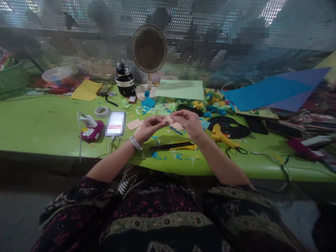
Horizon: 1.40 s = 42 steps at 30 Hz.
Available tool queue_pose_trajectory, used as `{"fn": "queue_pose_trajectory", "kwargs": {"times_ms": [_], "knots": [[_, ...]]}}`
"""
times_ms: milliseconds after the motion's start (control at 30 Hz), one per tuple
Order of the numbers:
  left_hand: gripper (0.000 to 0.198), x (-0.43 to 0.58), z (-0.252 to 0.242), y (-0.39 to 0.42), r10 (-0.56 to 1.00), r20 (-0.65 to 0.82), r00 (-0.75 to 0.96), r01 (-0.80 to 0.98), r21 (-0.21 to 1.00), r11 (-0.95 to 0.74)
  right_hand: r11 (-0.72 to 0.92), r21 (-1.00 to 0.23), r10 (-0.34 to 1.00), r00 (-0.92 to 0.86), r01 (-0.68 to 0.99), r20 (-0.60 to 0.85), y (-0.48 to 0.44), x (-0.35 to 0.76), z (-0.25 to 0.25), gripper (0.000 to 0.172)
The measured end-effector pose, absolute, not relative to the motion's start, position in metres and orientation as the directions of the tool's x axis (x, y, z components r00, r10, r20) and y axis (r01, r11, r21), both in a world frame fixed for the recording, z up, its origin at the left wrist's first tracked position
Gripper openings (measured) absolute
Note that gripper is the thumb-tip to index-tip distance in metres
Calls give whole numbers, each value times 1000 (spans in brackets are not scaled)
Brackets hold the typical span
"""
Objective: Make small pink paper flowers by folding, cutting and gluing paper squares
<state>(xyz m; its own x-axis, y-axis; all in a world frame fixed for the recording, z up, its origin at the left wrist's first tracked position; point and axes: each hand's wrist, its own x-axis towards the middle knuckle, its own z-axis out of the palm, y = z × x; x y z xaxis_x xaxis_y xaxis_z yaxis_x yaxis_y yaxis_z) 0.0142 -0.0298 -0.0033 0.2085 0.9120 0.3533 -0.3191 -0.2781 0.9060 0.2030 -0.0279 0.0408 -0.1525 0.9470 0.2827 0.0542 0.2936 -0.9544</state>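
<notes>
Between my two hands, above the green table, is a small piece of pink paper [169,120]. My left hand [152,126], with a white watch [135,143] at the wrist, pinches its left side. From the other side the fingertips of my right hand [189,122] close on the same paper, so its exact shape is partly hidden. Pink paper squares [134,124] lie just left of my left hand. Below my hands a yellow utility knife [182,145] rests among blue and green paper scraps. A yellow glue gun [223,136] lies to the right of my right forearm.
A lit phone [115,123] and a purple power socket [91,131] are at left. Behind stand a black bottle [125,82] and a fan [149,49]. Light green sheets [181,89], coloured paper pieces and large blue sheets [267,91] cover the back. Cables hang over the front edge.
</notes>
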Motion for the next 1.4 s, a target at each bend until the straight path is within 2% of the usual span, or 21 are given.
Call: {"fn": "queue_pose_trajectory", "kwargs": {"times_ms": [533,633,700,833,967,1067,1133,1200,1300,1400], "knots": [[22,12,-6,-30,896,350,273,-289,918,-271,355,-932,927,-156,74,341,-35,204,46,21],[21,13,-1,-31,879,397,264,-247,909,-336,383,-919,917,-159,93,366,-33,205,45,20],[20,13,1,-32,857,474,204,-158,880,-449,428,-898,899,-148,105,412,-32,205,44,18],[10,9,1,-29,727,681,93,144,713,-686,505,-858,862,-111,92,496,-30,206,45,18],[5,2,-3,-23,525,842,126,379,448,-810,507,-860,862,-69,58,503,-28,207,48,24],[8,-1,-4,-19,380,915,140,470,276,-838,487,-873,873,-13,37,487,-19,211,45,26],[7,-1,-3,-18,342,930,134,479,241,-844,442,-895,896,6,61,443,-11,214,40,26],[7,-1,-3,-17,351,929,119,466,260,-846,370,-919,929,-55,135,365,-3,217,32,27],[6,1,-3,-13,401,915,43,410,350,-843,282,-915,936,-292,289,197,3,214,17,23],[9,3,-4,-9,512,857,-69,331,503,-798,344,-820,879,-463,458,110,2,207,3,17]]}}
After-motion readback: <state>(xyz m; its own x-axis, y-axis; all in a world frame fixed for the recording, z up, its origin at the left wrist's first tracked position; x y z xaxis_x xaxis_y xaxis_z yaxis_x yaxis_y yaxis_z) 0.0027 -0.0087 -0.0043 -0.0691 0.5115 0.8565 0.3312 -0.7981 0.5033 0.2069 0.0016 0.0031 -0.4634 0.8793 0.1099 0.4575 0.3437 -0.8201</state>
